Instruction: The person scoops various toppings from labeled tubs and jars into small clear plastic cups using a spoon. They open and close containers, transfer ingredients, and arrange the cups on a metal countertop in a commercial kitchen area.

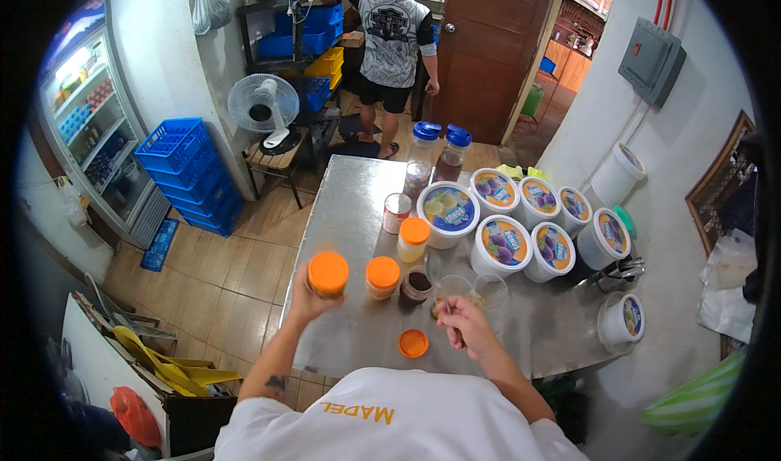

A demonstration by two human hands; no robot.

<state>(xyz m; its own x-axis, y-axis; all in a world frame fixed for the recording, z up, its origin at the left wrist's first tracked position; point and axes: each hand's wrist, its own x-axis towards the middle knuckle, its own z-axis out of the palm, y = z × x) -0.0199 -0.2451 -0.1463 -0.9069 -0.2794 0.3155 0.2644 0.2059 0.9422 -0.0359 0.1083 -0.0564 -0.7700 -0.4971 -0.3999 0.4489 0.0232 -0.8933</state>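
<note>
Probably light and stiff, the jar (328, 275) the left hand (304, 299) grasps, left of frame centre, suits side holds; the right hand (470, 328) pinches a utensil (447, 306).

A head-worn fisheye camera is looking down — close above a flat silvery metal worktop (355, 205) — and facing a brown wooden door (492, 63).

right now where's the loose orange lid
Head view, lower centre: the lid lies on the table, nearer you than the dark jar, left of the right hand.
</note>
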